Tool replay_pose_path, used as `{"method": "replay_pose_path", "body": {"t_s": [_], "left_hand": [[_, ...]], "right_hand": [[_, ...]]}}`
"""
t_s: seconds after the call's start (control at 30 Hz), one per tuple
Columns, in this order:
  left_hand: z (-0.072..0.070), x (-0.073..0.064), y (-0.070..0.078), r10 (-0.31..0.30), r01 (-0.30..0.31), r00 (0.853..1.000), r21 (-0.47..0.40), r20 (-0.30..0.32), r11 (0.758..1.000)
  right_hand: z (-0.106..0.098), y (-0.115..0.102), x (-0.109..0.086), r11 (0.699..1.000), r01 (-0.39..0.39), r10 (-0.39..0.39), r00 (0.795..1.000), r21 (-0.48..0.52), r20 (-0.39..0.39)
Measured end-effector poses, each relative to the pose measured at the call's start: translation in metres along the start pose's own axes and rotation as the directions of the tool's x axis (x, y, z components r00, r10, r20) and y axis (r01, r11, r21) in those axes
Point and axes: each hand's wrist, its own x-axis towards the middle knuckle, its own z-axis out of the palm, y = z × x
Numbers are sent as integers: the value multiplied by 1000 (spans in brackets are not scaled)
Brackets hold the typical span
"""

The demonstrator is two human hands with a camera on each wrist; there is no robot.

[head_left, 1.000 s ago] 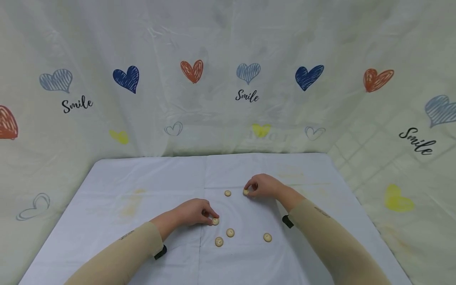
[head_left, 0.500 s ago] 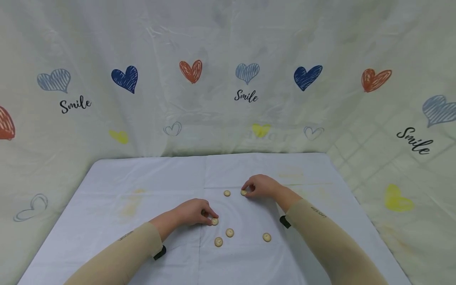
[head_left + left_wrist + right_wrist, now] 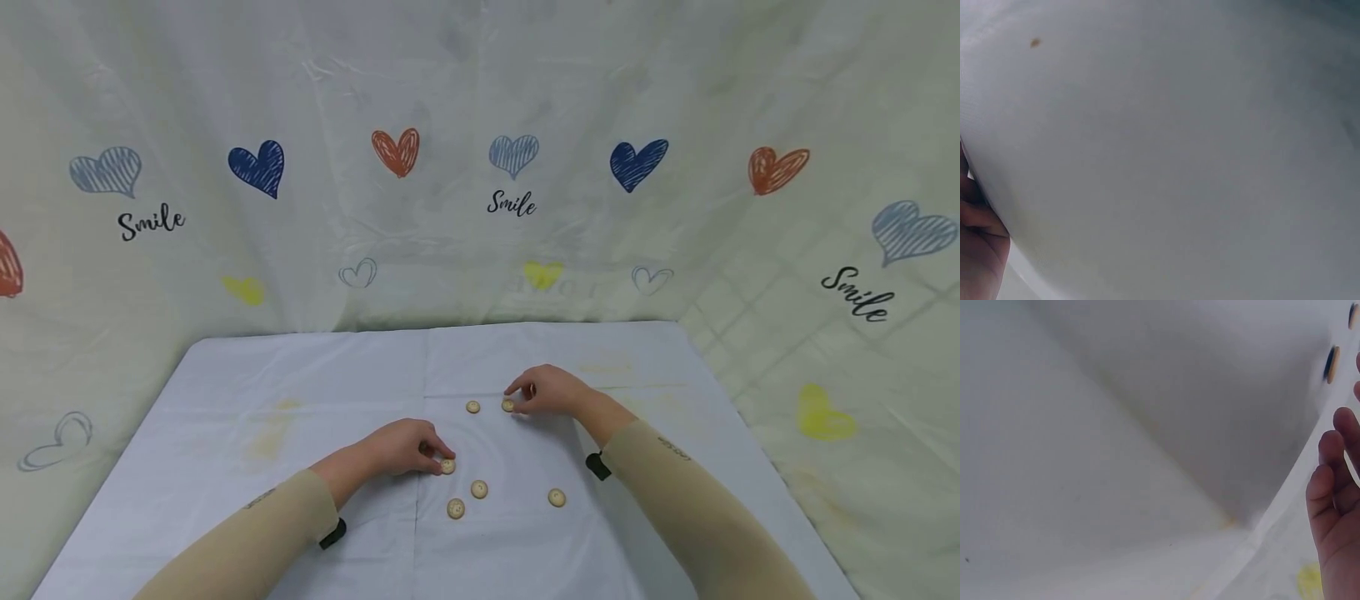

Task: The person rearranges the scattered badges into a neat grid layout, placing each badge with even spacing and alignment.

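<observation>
Several round, pale wooden buttons lie on a white cloth in the head view. My left hand [image 3: 408, 448] pinches one button [image 3: 447, 467] at the cloth, thumb at its near side and index finger at its far side. Farther back, my right hand [image 3: 551, 392] is over another button [image 3: 507, 406], with index finger and thumb spread apart around it. The right wrist view shows that hand's loosely bent fingers [image 3: 1331, 447] and a button [image 3: 1332, 365] lying flat beyond them. Only part of the left hand [image 3: 982, 234] shows in the left wrist view; its fingertips are hidden there.
Left of the right hand's button lies another button [image 3: 473, 407]. Nearer the front are two close together, one button [image 3: 479, 489] and another [image 3: 456, 508], plus a lone button [image 3: 557, 497] to the right. A curtain [image 3: 450, 83] printed with hearts hangs behind the table [image 3: 247, 500].
The right hand slid its button slightly left, then its index finger and thumb parted from it. The left hand stays at its button. The head view has shifted a little.
</observation>
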Motion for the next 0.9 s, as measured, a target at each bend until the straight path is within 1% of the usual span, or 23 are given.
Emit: {"method": "replay_pose_path", "body": {"t_s": [0.2, 0.3, 0.4, 0.6, 0.9], "left_hand": [[2, 1, 0, 5, -5, 1000, 2, 1, 1000], [2, 0, 1, 3, -3, 1000, 6, 2, 1000], [1, 0, 2, 7, -7, 1000, 10, -1, 1000], [-1, 0, 2, 8, -9, 1000, 21, 2, 1000], [0, 1, 0, 17, -17, 1000, 23, 0, 1000]], "right_hand": [[2, 1, -11, 997, -9, 9, 1000, 77, -5], [4, 1, -20, 997, -16, 15, 1000, 77, 15], [4, 1, -31, 997, -3, 1, 1000, 73, 31], [5, -2, -60, 996, 56, -60, 997, 76, 50], [10, 1, -111, 990, 139, -142, 987, 36, 70]]}}
